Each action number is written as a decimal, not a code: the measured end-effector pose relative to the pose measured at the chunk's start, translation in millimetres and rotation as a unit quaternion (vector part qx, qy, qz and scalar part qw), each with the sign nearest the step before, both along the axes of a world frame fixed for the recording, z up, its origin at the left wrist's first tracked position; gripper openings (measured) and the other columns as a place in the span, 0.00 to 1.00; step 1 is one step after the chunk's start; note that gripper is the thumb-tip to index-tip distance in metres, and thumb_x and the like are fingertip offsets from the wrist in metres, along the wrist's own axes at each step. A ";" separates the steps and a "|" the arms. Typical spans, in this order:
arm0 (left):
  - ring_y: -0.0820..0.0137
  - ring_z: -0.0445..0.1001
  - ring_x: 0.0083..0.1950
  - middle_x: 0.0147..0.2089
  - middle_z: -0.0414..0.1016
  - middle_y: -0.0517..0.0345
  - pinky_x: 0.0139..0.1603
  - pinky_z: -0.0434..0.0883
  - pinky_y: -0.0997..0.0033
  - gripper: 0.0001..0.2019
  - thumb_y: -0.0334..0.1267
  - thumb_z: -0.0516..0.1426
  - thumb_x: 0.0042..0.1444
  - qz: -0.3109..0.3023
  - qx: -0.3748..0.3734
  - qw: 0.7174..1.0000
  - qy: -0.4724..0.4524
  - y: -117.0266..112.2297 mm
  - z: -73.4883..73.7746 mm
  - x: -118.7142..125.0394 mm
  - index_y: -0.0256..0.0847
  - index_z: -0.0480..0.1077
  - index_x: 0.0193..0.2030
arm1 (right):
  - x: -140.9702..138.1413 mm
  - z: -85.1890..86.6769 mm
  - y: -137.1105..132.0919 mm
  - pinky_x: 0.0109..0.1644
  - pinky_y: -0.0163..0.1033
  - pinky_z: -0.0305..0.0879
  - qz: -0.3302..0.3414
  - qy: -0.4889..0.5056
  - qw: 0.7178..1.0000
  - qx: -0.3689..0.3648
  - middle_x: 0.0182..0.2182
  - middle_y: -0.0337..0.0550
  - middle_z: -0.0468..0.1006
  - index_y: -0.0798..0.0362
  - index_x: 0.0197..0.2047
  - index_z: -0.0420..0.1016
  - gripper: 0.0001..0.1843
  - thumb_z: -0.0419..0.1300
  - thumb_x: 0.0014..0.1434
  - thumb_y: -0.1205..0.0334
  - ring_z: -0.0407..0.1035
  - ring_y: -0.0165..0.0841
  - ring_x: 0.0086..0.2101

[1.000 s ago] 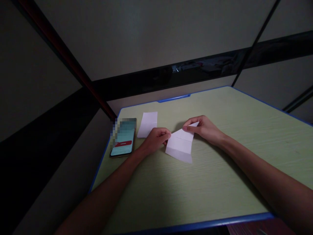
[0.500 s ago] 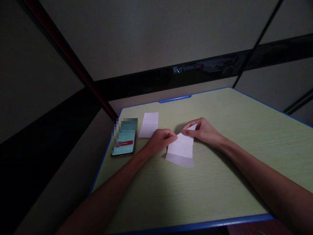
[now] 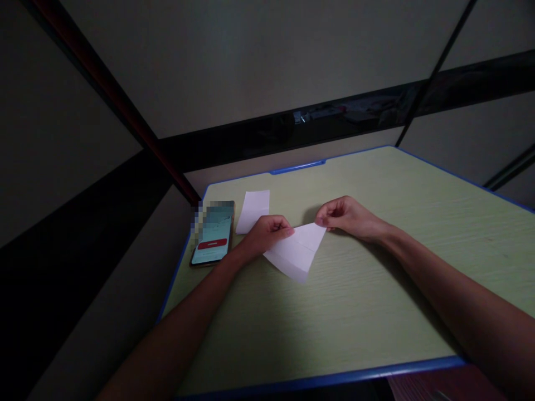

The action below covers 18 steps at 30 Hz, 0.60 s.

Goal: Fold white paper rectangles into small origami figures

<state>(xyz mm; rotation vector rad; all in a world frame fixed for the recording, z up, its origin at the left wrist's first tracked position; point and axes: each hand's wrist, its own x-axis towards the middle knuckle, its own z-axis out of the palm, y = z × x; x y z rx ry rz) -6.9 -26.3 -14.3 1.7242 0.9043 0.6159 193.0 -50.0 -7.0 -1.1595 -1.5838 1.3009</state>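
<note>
A folded white paper (image 3: 296, 253) lies on the pale green table (image 3: 334, 312), between my two hands. My left hand (image 3: 267, 233) pinches its upper left edge with fingers curled. My right hand (image 3: 346, 216) pinches the paper's upper right corner. The paper sits turned at an angle, its lower corner pointing toward me.
A second white paper (image 3: 253, 210) lies flat just behind my left hand. A phone (image 3: 212, 233) with a lit screen rests near the table's left edge. The table has a blue rim (image 3: 326, 379). Dark walls and a dark ledge lie beyond the table.
The folded paper has turned and shifted left between my hands, its lower edge now pointing down-left. Both hands keep their pinch on its top edge.
</note>
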 end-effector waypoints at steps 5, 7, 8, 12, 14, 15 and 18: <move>0.81 0.55 0.19 0.17 0.58 0.67 0.18 0.49 0.80 0.09 0.39 0.54 0.42 -0.007 -0.012 1.000 0.000 -0.2 1.7 -2.4 0.35 0.61 0.20 | 7.2 -1.5 2.1 0.21 0.30 0.49 0.003 0.015 1.000 -0.009 0.13 0.33 0.65 0.58 0.18 0.70 0.06 0.60 0.41 0.64 0.55 0.20 0.17; 0.82 0.54 0.18 0.17 0.57 0.67 0.18 0.48 0.80 0.09 0.39 0.55 0.41 -0.008 -0.007 1.000 -0.007 -0.1 1.3 -2.7 0.35 0.61 0.20 | 8.7 -1.4 2.3 0.20 0.30 0.48 0.000 0.025 1.000 -0.018 0.13 0.33 0.65 0.58 0.18 0.70 0.05 0.60 0.40 0.65 0.54 0.20 0.16; 0.82 0.54 0.18 0.17 0.57 0.67 0.18 0.48 0.80 0.09 0.39 0.55 0.41 -0.009 -0.005 1.000 -0.010 0.2 0.8 -2.9 0.35 0.61 0.20 | 9.3 -1.2 2.3 0.20 0.30 0.48 -0.003 0.031 0.999 -0.023 0.13 0.33 0.65 0.58 0.17 0.70 0.05 0.60 0.40 0.66 0.54 0.20 0.16; 0.81 0.55 0.19 0.18 0.58 0.66 0.18 0.49 0.80 0.10 0.40 0.55 0.41 -0.007 -0.008 1.000 -0.021 1.9 -1.1 -3.3 0.35 0.61 0.20 | 10.5 -1.4 2.3 0.19 0.30 0.50 -0.023 0.072 0.996 -0.050 0.13 0.33 0.66 0.57 0.17 0.70 0.04 0.61 0.38 0.67 0.56 0.20 0.16; 0.81 0.56 0.20 0.18 0.59 0.66 0.19 0.50 0.80 0.10 0.40 0.55 0.40 -0.005 -0.009 1.000 -0.025 2.4 -1.1 -3.4 0.35 0.61 0.20 | 10.9 -1.9 2.1 0.20 0.30 0.52 -0.032 0.094 0.993 -0.059 0.14 0.34 0.67 0.57 0.17 0.70 0.04 0.61 0.38 0.68 0.57 0.20 0.16; 0.81 0.56 0.20 0.18 0.58 0.67 0.19 0.50 0.80 0.10 0.40 0.55 0.40 -0.003 -0.009 1.000 -0.027 2.4 -0.8 -3.4 0.35 0.61 0.20 | 11.1 -2.2 1.9 0.20 0.30 0.52 -0.036 0.102 0.992 -0.062 0.14 0.34 0.67 0.57 0.17 0.70 0.04 0.61 0.38 0.68 0.57 0.20 0.17; 0.80 0.56 0.21 0.18 0.59 0.66 0.20 0.51 0.79 0.10 0.40 0.55 0.40 0.004 -0.006 0.999 -0.035 1.9 0.4 -3.6 0.35 0.61 0.20 | 13.5 -2.5 2.0 0.19 0.29 0.52 -0.051 0.122 0.989 -0.068 0.13 0.34 0.67 0.58 0.16 0.69 0.04 0.60 0.37 0.70 0.57 0.20 0.16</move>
